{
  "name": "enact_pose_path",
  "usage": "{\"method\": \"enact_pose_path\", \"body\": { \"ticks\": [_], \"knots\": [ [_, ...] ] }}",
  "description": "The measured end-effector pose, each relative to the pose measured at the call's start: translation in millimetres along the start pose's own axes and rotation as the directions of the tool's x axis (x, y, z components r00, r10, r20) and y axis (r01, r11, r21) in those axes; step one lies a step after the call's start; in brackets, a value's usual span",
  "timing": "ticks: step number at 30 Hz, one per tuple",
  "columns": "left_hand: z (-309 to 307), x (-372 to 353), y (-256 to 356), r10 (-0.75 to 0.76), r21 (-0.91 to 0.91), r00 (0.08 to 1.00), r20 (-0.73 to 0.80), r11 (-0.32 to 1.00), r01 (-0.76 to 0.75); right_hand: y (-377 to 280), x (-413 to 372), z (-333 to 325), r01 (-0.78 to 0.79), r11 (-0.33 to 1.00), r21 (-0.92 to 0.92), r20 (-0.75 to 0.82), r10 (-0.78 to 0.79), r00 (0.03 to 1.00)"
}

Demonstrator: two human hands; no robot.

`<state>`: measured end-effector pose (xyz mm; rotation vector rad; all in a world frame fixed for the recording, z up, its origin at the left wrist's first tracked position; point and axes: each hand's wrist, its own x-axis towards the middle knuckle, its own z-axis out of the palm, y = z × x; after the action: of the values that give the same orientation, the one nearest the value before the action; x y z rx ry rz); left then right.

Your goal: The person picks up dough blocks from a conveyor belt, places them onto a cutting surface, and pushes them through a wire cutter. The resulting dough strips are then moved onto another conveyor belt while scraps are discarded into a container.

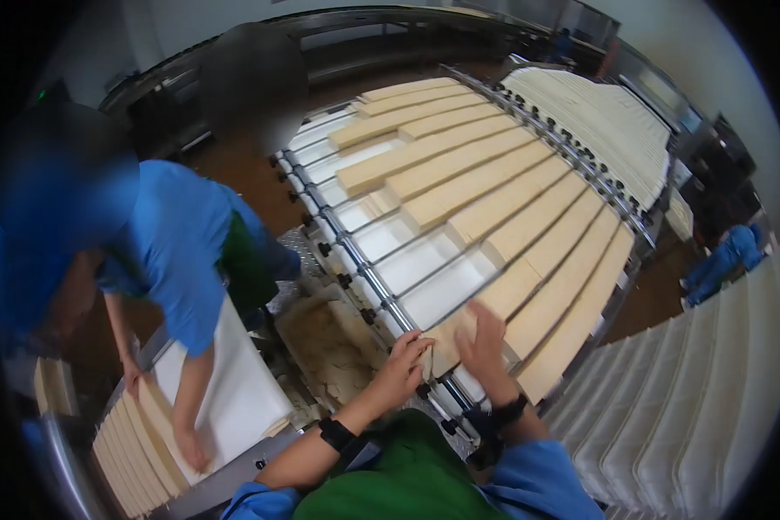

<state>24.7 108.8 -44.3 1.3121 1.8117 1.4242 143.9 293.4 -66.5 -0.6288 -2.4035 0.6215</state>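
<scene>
Pale yellow slabs with straight edges lie lengthwise in lanes on a white bed point(399, 232) split by thin metal dividers. My left hand point(400, 371) is at the near end of one slab point(445, 341), by the metal rail point(390, 305). Its fingers are curled against the slab's end. Over the top of the same slab is my right hand point(485, 340), slightly blurred, fingers apart and partly bent. Another slab point(539, 381) lies in the lane right of it. Dark bands circle both my wrists.
At left a co-worker in blue point(178, 251) bends over a white-lined tray point(234, 390) with upright pale strips point(134, 459). Below the rail stands a bin of pale scraps point(325, 342). White ribbed sheets point(667, 416) rise at right. Another person point(728, 260) is farther off.
</scene>
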Motion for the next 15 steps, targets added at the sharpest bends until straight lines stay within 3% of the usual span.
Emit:
{"method": "enact_pose_path", "body": {
  "ticks": [1,3,4,6,8,9,11,13,14,15],
  "knots": [
    [-4,-2,3,-0.023,-0.052,1.000,-0.013,0.998,0.022,-24,-13,-7,0.069,0.990,0.120,0.081,-0.079,0.994],
    [-16,-10,1,-0.057,-0.079,0.995,-0.082,0.996,0.051,-60,-22,-16,0.277,0.961,-0.006,0.167,-0.272,0.948],
    [-23,-18,-5,-0.042,-0.044,0.991,-0.127,0.998,0.037,-58,-28,-10,0.312,0.949,0.032,0.174,-0.313,0.934],
    [-38,-34,-21,-0.025,-0.018,0.978,-0.208,1.000,0.021,-45,-32,-1,0.288,0.952,-0.105,0.076,-0.282,0.957],
    [-54,-60,-30,-0.048,0.090,0.945,-0.325,0.993,0.081,-41,-37,4,0.338,0.928,-0.153,0.104,-0.325,0.940],
    [-63,-74,-34,-0.064,0.171,0.911,-0.407,0.975,0.145,-39,-39,5,0.356,0.907,-0.226,0.129,-0.334,0.934],
    [-80,-108,-48,-0.151,0.099,0.820,-0.552,0.965,0.245,-37,-39,11,0.379,0.902,-0.209,0.113,-0.362,0.925],
    [-91,-148,-65,-0.208,0.081,0.665,-0.717,0.923,0.376,-38,-39,11,0.291,0.942,-0.168,0.116,-0.274,0.955],
    [-97,-169,-71,-0.206,0.081,0.645,-0.736,0.919,0.385,-35,-41,14,0.279,0.950,-0.138,0.101,-0.266,0.958],
    [-103,-188,-76,-0.102,0.246,0.561,-0.822,0.824,0.511,-34,-42,14,0.301,0.946,-0.121,0.109,-0.289,0.951]
  ]
}}
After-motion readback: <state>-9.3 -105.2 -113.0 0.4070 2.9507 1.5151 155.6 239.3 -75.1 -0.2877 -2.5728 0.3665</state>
